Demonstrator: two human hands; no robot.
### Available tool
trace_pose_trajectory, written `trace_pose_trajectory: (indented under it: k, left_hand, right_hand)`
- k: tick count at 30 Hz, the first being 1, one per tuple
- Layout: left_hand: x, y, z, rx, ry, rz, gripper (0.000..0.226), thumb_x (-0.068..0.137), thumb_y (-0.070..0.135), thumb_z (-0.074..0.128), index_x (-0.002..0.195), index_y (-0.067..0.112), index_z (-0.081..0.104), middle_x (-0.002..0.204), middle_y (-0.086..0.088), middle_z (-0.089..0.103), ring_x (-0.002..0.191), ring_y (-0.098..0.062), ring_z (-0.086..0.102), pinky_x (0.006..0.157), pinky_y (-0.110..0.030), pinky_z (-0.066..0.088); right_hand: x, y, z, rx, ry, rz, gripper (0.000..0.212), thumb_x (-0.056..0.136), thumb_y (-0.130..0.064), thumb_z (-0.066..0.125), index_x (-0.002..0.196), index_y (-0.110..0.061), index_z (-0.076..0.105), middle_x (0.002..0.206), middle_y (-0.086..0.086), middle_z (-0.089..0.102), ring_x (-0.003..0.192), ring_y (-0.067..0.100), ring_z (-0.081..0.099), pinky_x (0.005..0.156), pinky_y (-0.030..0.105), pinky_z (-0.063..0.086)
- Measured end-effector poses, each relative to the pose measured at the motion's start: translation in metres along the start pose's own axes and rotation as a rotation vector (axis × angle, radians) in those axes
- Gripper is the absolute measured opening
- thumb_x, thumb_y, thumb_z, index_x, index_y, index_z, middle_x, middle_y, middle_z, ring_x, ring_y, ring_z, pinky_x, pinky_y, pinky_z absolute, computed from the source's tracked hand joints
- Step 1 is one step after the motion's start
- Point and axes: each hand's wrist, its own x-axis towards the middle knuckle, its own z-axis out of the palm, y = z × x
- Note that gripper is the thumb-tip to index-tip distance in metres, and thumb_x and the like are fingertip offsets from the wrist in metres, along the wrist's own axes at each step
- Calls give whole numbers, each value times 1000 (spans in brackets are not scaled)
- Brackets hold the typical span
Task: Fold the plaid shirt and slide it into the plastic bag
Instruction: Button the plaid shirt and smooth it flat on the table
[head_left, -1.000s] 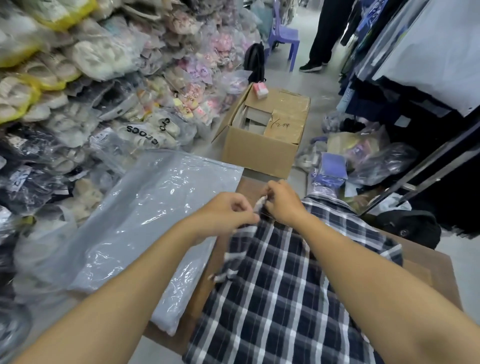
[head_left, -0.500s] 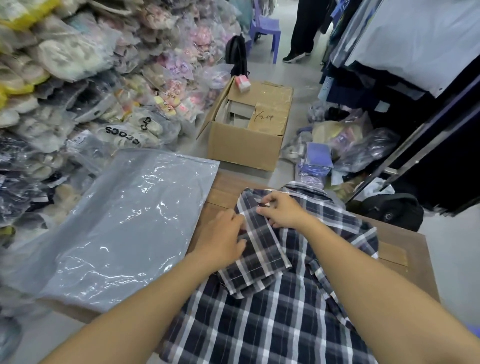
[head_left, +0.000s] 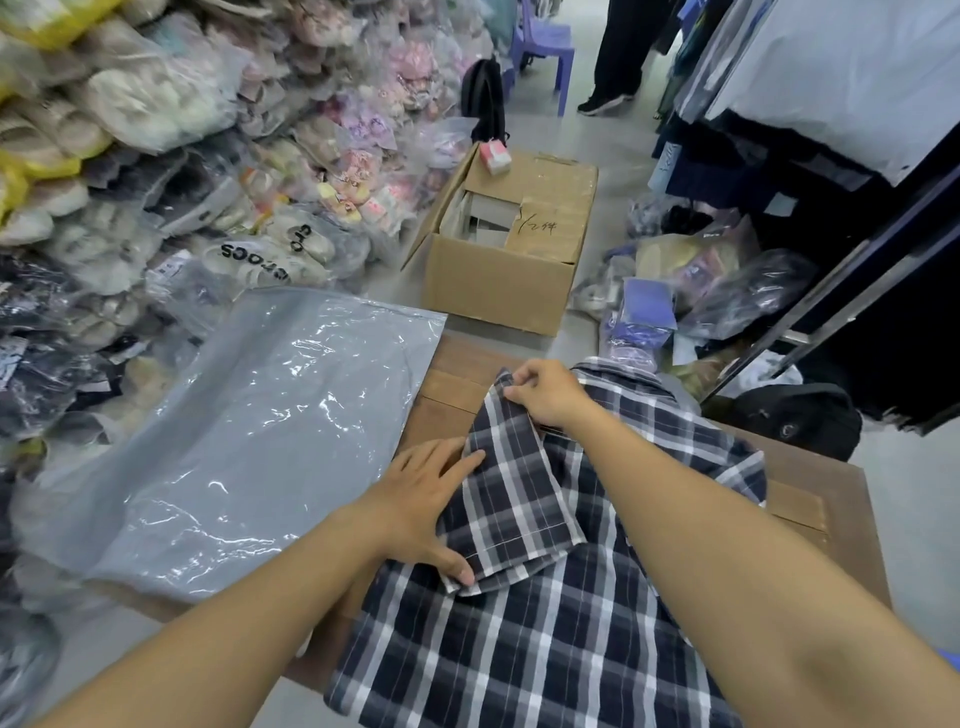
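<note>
A navy and white plaid shirt (head_left: 524, 639) lies flat on a brown cardboard surface (head_left: 810, 499). Its left sleeve (head_left: 514, 499) is folded inward over the body. My left hand (head_left: 423, 499) lies flat with spread fingers on the sleeve's left edge, the thumb pressing its lower corner. My right hand (head_left: 545, 392) pinches the sleeve's top corner near the shoulder. A large grey plastic bag (head_left: 244, 441) with a clear glossy front lies flat to the left of the shirt, partly on the cardboard surface.
An open cardboard box (head_left: 498, 275) stands on the floor just beyond the work surface. Piles of bagged shoes (head_left: 156, 182) fill the left side. Bagged goods (head_left: 701, 291) and a clothes rack (head_left: 831, 280) stand at the right. A black bag (head_left: 795, 421) and a person's legs (head_left: 618, 62) are beyond.
The left sleeve has gone from being held up at the collar to lying folded over the shirt. My left hand has slid down and flattened on the sleeve's edge.
</note>
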Motion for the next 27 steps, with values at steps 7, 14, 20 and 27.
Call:
trace_pose_trajectory:
  k: [7, 14, 20, 27]
  left_hand:
    - [10, 3, 0, 156, -73, -73, 142, 49, 98, 52, 153, 35, -21, 153, -8, -46, 137, -31, -47, 117, -58, -20]
    - [43, 30, -45, -189, 244, -121, 69, 94, 58, 50, 151, 28, 26, 163, -9, 9, 150, -30, 8, 120, -50, 13]
    - [102, 30, -61, -515, 263, -343, 71, 92, 30, 67, 151, 26, 27, 148, -15, 38, 136, -36, 40, 111, -48, 38]
    - [127, 27, -65, -706, 317, -526, 53, 88, 14, 74, 133, 4, 47, 123, -17, 60, 101, -28, 57, 87, -37, 46]
  right_hand:
    - [-5, 8, 10, -28, 80, -28, 25, 94, -24, 68, 117, -17, 62, 101, 4, 66, 92, 22, 63, 81, 32, 50]
    - [-45, 39, -60, -48, 192, -16, 13, 96, -30, 62, 95, -17, 65, 85, 1, 65, 84, 24, 62, 75, 39, 52]
    - [-100, 139, -129, -35, 419, 303, 12, 96, -19, 61, 104, -11, 64, 95, 5, 63, 97, 28, 61, 76, 32, 44]
    - [-124, 210, -134, 316, 483, 551, 42, 86, -9, 74, 122, -12, 53, 113, 11, 64, 102, 31, 63, 88, 50, 56]
